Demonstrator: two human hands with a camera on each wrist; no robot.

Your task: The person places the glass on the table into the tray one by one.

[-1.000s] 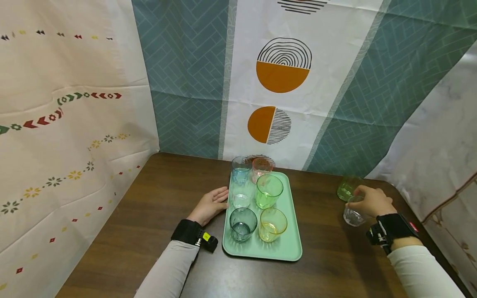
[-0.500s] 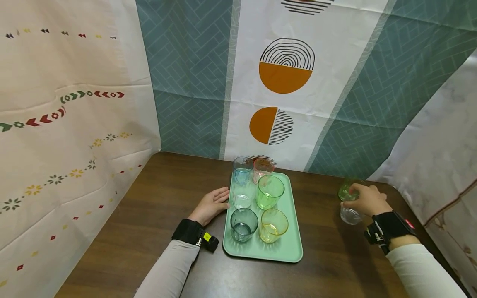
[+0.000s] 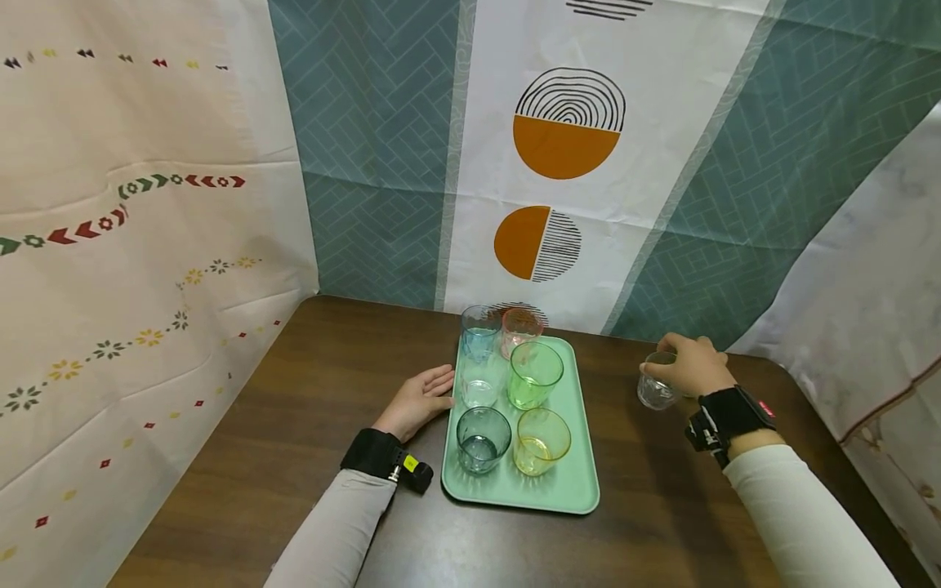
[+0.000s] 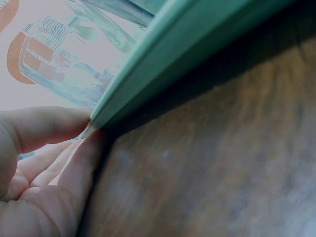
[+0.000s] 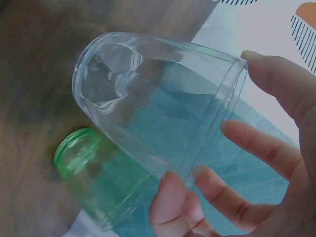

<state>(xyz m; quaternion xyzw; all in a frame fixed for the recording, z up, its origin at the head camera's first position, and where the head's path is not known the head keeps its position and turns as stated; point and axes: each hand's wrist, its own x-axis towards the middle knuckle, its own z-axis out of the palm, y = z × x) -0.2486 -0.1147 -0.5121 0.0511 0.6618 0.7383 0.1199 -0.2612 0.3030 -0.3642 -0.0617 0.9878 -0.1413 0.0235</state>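
Note:
My right hand (image 3: 694, 367) grips a clear drinking glass (image 3: 657, 392) by its rim. Its thumb and fingertips (image 5: 264, 145) surround the mouth of the glass, which is upright and seems just above the table. A green glass (image 5: 94, 173) stands beyond it in the right wrist view; my hand mostly hides it from the head view. My left hand (image 3: 415, 404) is at the left edge of a mint-green tray (image 3: 569, 490), pinching its rim between thumb and finger in the left wrist view. On that tray are a dark grey glass (image 3: 481, 449), a yellow glass (image 3: 540, 449) and a green glass (image 3: 532, 384).
Farther back on the tray stand a clear glass (image 3: 479, 388), a blue glass (image 3: 480, 339) and a pink glass (image 3: 520, 335). The wooden table (image 3: 353, 351) ends at a hanging patterned cloth (image 3: 382, 163) behind, with more cloth at both sides.
My right hand has moved left and slightly back, carrying the clear glass away from the green glass at the right. The left hand and the tray stay in place.

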